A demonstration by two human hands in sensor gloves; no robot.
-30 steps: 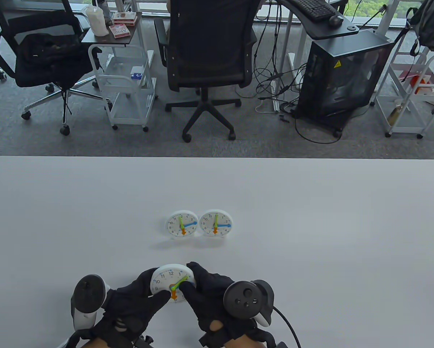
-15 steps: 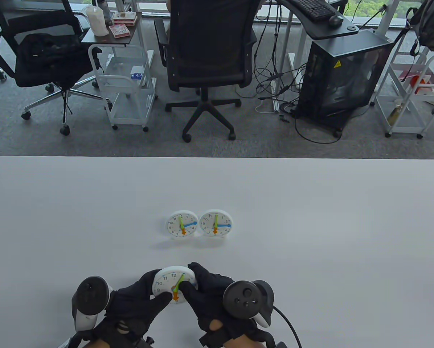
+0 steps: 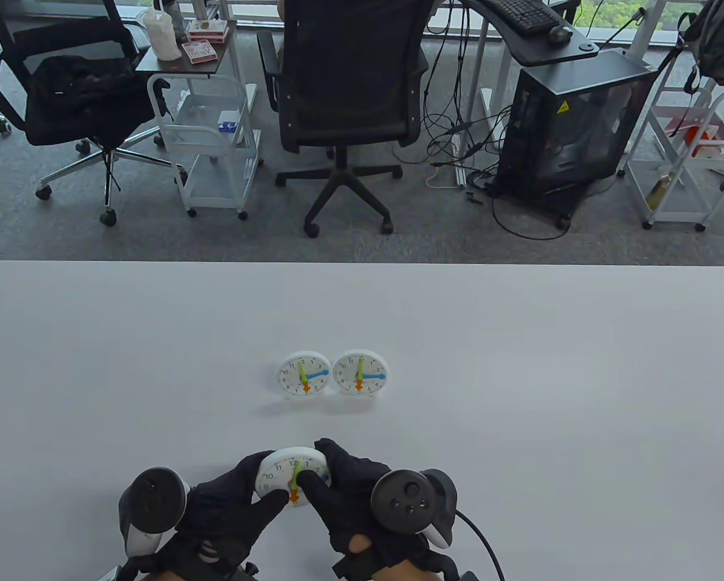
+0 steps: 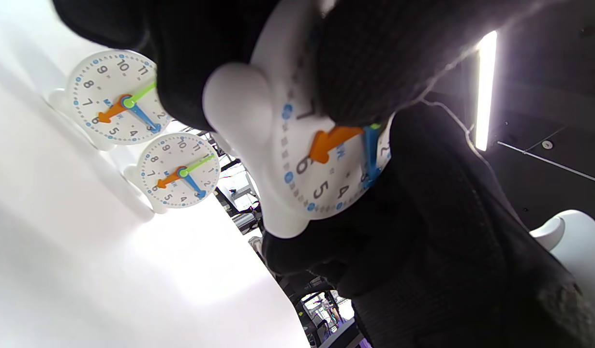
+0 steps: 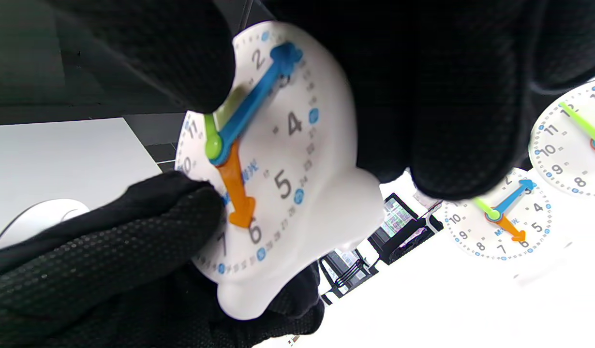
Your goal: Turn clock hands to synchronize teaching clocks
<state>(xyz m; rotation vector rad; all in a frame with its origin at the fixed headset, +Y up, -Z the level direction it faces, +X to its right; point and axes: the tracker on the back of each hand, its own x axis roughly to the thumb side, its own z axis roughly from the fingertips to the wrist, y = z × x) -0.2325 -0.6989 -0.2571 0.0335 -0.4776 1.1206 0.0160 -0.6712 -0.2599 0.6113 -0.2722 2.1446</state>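
While the left hand (image 3: 229, 502) grips the held clock (image 3: 292, 469) by its rim just above the near table edge, the right hand (image 3: 344, 490) fingertip presses its green hand (image 3: 296, 471) — swung from about 2 a second ago to near 12, matching the two reference clocks (image 3: 332, 373) mid-table. Sync looks nearly done. White table (image 3: 519, 393) — office chairs (image 3: 344, 91) and carts beyond.
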